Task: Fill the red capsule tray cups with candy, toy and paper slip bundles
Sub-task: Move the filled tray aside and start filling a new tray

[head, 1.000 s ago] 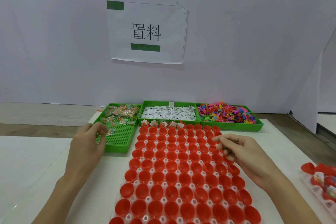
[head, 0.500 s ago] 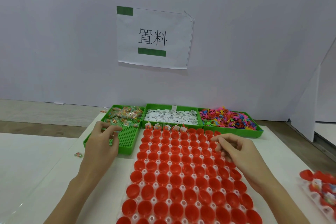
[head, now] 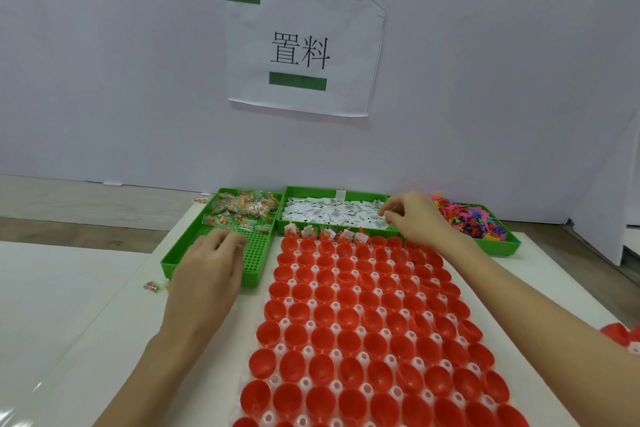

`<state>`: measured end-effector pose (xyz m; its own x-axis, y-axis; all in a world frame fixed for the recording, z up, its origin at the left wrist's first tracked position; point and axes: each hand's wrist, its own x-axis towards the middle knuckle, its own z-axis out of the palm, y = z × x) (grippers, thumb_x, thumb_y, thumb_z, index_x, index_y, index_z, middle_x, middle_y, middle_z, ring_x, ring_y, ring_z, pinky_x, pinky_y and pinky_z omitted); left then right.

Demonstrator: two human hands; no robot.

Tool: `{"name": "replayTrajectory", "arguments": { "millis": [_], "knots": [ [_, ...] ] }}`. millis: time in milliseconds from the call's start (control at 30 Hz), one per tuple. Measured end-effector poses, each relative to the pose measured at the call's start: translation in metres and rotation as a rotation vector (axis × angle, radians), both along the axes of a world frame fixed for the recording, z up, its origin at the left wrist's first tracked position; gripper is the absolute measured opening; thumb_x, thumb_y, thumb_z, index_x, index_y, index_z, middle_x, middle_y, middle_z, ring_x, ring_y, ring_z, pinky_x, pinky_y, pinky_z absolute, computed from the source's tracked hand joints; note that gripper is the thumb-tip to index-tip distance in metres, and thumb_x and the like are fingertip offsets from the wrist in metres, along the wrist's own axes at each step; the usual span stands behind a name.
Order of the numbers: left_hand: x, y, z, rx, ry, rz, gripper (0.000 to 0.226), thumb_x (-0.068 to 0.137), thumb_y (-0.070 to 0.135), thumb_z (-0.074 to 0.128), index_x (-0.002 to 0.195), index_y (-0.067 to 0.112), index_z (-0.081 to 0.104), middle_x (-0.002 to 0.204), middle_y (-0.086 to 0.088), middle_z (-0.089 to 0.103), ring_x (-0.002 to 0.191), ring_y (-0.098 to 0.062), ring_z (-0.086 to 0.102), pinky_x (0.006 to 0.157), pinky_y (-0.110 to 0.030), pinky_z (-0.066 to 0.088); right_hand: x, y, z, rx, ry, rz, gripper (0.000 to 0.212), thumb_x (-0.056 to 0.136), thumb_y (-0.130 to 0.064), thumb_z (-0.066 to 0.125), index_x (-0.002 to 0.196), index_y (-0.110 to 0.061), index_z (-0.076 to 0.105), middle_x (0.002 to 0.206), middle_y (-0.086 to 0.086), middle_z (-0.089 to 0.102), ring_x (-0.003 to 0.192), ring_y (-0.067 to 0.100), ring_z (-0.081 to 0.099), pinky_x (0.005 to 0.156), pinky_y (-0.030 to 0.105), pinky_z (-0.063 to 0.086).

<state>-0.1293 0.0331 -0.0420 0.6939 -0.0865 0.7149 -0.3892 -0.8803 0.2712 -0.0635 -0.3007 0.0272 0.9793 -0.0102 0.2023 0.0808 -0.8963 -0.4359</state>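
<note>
A white paper sheet (head: 304, 52) fixed to the pale wall (head: 485, 80) bears the two large black characters 置料 between two green bars, while the small black print on the white paper slips (head: 332, 213) in the middle green bin (head: 311, 191) is too fine to read.

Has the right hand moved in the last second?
Yes. The right hand went from over the red capsule tray forward to the paper slips.

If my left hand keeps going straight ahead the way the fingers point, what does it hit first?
Most likely the candy packets heaped at the far end of the left green tray. The left hand sits over the tray's bare grid, fingers pointing away towards them; depth is hard to judge.
</note>
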Motion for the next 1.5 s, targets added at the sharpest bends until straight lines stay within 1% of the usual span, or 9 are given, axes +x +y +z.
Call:
{"name": "replayTrajectory", "arguments": {
  "millis": [133,333,500,700,833,1067,1233,1333,1500],
  "knots": [
    [0.004,0.003,-0.004,0.033,-0.030,0.059,0.014,0.083,0.000,0.077,0.094,0.005,0.070,0.087,-0.010,0.069,0.075,-0.032,0.063,0.061,-0.040,0.053,0.023,0.000,-0.009,-0.069,0.054,-0.023,0.018,0.099,-0.011,0.063,0.109,-0.008,0.077,0.125,0.012,0.071,0.107,0.026,0.069,0.096,0.034,0.053],
    [0.007,0.006,-0.008,0.077,-0.058,0.130,0.003,0.087,0.007,0.072,0.090,0.007,0.071,0.090,-0.012,0.065,0.079,-0.033,0.060,0.061,-0.041,0.051,0.022,0.003,-0.017,0.030,-0.007,-0.020,0.018,0.100,-0.016,0.062,0.110,-0.011,0.076,0.117,0.009,0.072,0.093,0.020,0.066,0.078,0.026,0.046],
    [0.006,0.005,-0.006,0.102,-0.051,0.133,0.008,0.091,0.008,0.064,0.085,0.007,0.069,0.086,-0.010,0.064,0.076,-0.032,0.059,0.062,-0.043,0.051,0.005,-0.009,-0.021,0.084,-0.078,-0.029,0.016,0.099,-0.012,0.064,0.107,-0.014,0.077,0.109,0.005,0.074,0.091,0.011,0.061,0.083,0.023,0.046],
    [0.002,0.000,-0.005,0.046,0.105,0.146,0.032,0.099,0.018,0.062,0.070,0.007,0.073,0.074,-0.009,0.070,0.070,-0.033,0.063,0.064,-0.040,0.048,0.015,-0.011,-0.021,-0.037,-0.036,0.008,0.018,0.099,-0.014,0.065,0.111,-0.010,0.078,0.118,0.008,0.074,0.103,0.019,0.068,0.092,0.027,0.049],
    [0.008,0.006,-0.007,0.003,0.139,0.086,0.034,0.093,0.007,0.068,0.059,0.005,0.067,0.058,-0.008,0.060,0.056,-0.030,0.053,0.057,-0.036,0.042,0.035,-0.002,-0.019,-0.143,0.020,0.037,0.015,0.095,-0.012,0.070,0.106,-0.007,0.079,0.115,0.009,0.076,0.098,0.020,0.071,0.088,0.030,0.054],
    [0.010,0.001,-0.009,-0.141,0.127,0.036,0.006,0.086,-0.007,0.073,0.083,-0.007,0.078,0.088,-0.015,0.074,0.082,-0.034,0.067,0.073,-0.042,0.053,0.055,0.010,-0.015,-0.277,0.175,-0.035,0.036,0.086,-0.033,0.080,0.092,0.002,0.079,0.100,0.014,0.078,0.090,0.027,0.073,0.084,0.041,0.059],
    [0.009,0.002,-0.005,-0.214,0.131,0.013,0.002,0.082,-0.001,0.081,0.084,-0.001,0.081,0.090,-0.011,0.075,0.079,-0.027,0.070,0.075,-0.041,0.059,0.059,0.010,-0.014,-0.207,0.173,-0.065,0.021,0.085,-0.021,0.082,0.097,-0.004,0.080,0.108,0.009,0.077,0.103,0.023,0.071,0.092,0.036,0.057],
    [0.008,0.001,-0.010,-0.124,0.126,0.023,0.019,0.089,0.018,0.078,0.074,0.007,0.081,0.076,-0.006,0.072,0.075,-0.025,0.064,0.072,-0.036,0.049,0.057,0.011,-0.015,-0.196,0.147,-0.066,0.011,0.085,-0.009,0.080,0.095,-0.003,0.080,0.103,0.010,0.078,0.100,0.023,0.072,0.083,0.032,0.057],
    [0.013,0.003,-0.014,-0.060,0.172,-0.028,0.036,0.094,0.025,0.070,0.061,0.010,0.073,0.065,0.002,0.066,0.070,-0.020,0.057,0.073,-0.033,0.041,0.051,0.012,-0.013,-0.212,0.117,-0.085,0.020,0.080,0.002,0.064,0.061,-0.003,0.064,0.068,0.013,0.066,0.067,0.024,0.066,0.064,0.036,0.057]
  ]
}}
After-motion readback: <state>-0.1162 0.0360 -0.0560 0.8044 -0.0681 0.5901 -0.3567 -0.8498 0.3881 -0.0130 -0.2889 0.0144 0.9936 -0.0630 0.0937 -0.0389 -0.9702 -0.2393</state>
